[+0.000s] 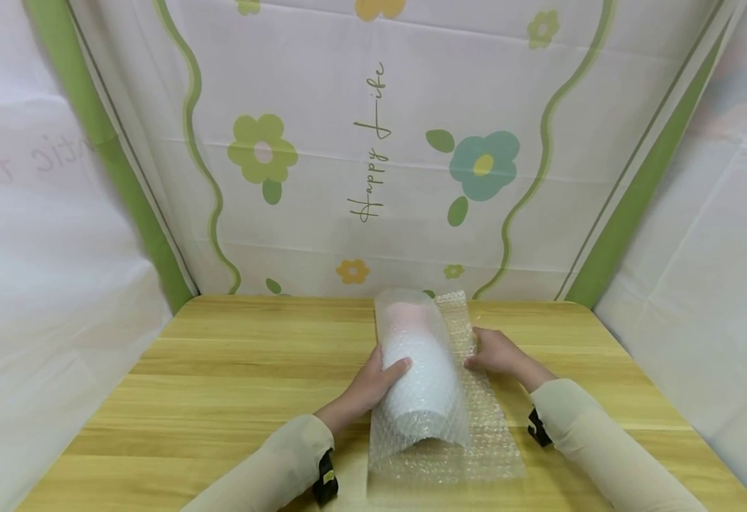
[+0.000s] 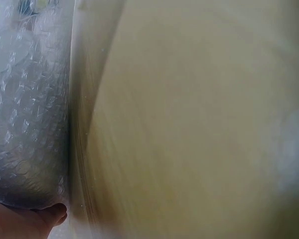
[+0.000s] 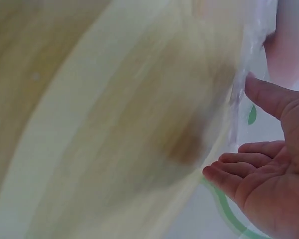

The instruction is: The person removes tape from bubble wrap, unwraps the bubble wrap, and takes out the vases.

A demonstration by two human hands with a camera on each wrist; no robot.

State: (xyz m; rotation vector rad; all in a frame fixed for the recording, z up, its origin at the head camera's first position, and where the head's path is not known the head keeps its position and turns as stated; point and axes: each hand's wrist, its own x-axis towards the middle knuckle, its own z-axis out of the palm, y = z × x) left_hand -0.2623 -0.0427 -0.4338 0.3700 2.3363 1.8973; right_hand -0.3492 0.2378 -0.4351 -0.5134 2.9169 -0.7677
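A rounded white object (image 1: 426, 380) with a pinkish far end lies lengthwise on the table under clear bubble wrap (image 1: 456, 316); its exact kind is hard to tell through the wrap. My left hand (image 1: 371, 382) grips its left side, thumb over the top and fingers mostly hidden. In the left wrist view, fingertips (image 2: 52, 214) touch the bubble wrap (image 2: 30, 114). A flat part of the sheet spreads out to the right. My right hand (image 1: 500, 352) is at that right edge. The right wrist view shows its thumb against the sheet's edge and its fingers (image 3: 239, 169) nearly straight.
The wood-grain table (image 1: 219, 398) reaches a floral cloth wall (image 1: 322, 185) just behind the wrapped object. White cloth sides (image 1: 60, 284) with green borders stand left and right. Black bands (image 1: 326, 478) are on both wrists.
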